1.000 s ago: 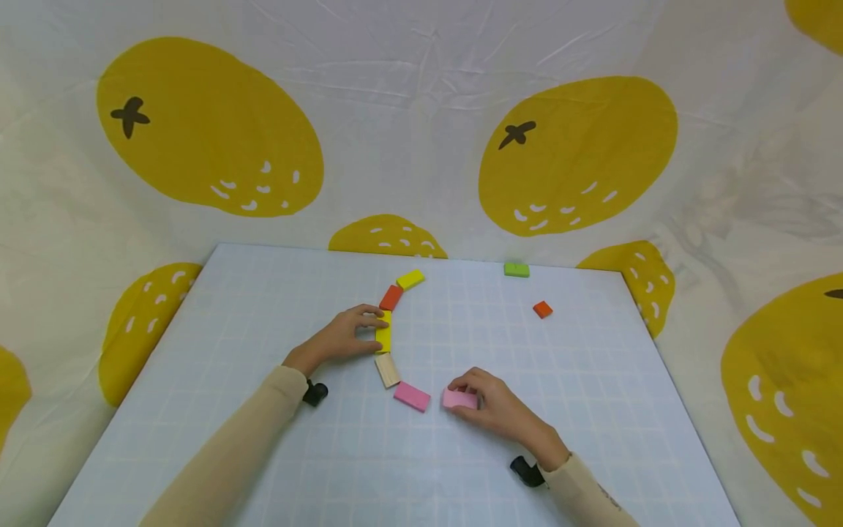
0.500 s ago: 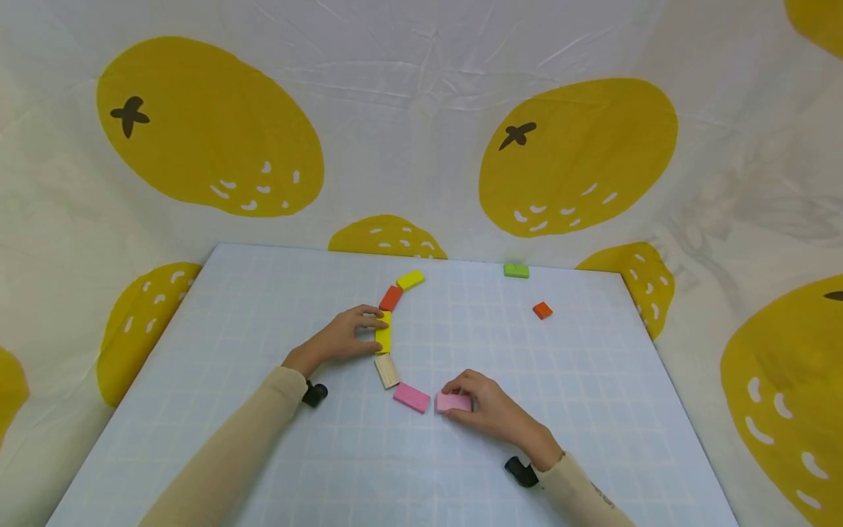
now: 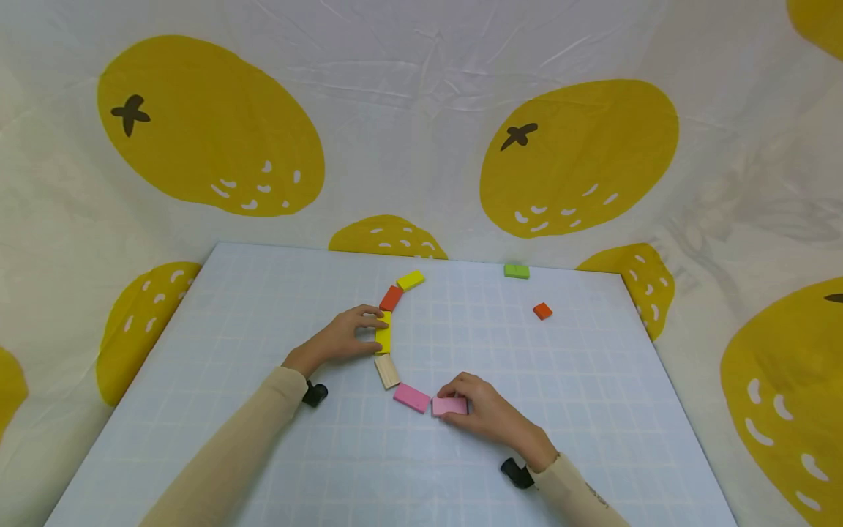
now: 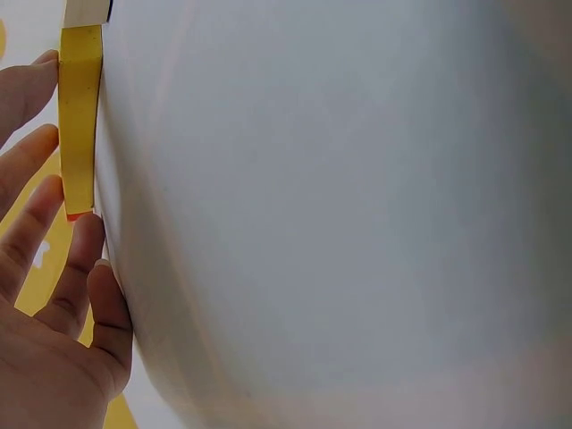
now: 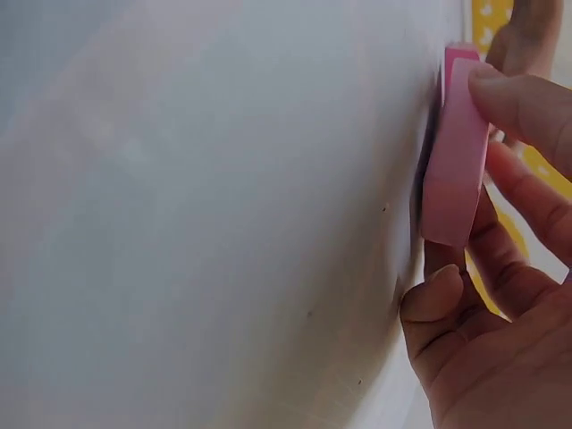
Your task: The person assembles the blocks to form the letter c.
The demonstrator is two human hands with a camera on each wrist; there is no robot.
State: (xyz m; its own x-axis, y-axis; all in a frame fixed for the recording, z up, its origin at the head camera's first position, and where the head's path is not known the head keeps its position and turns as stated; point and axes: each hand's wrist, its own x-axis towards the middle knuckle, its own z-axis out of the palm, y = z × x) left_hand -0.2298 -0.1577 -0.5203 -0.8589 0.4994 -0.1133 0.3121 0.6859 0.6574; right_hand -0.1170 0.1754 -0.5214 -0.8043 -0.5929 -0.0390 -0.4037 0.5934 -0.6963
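Flat rectangular blocks form a curved row on the table: a yellow block [image 3: 411, 279] at the far end, a red block [image 3: 391, 298], a second yellow block [image 3: 383, 338], a plain wood block [image 3: 387, 372] and a pink block [image 3: 411, 397]. Fingertips of my left hand [image 3: 341, 334] rest against the second yellow block, straight or loosely bent; the left wrist view shows them along one face of that block [image 4: 80, 116]. My right hand [image 3: 486, 408] pinches a lighter pink block [image 3: 450, 406] between thumb and fingers. Its left end lies close to the pink block; whether they touch, I cannot tell.
A green block [image 3: 516, 271] lies by the table's back edge, and an orange-red block [image 3: 543, 311] sits nearer on the right. The pale checked table [image 3: 263, 293] meets a fruit-patterned cloth [image 3: 395, 146] behind and at the sides.
My right hand has slid the lighter pink block a short way left and slightly nearer, narrowing the gap to the pink block. My left hand has stayed in place.
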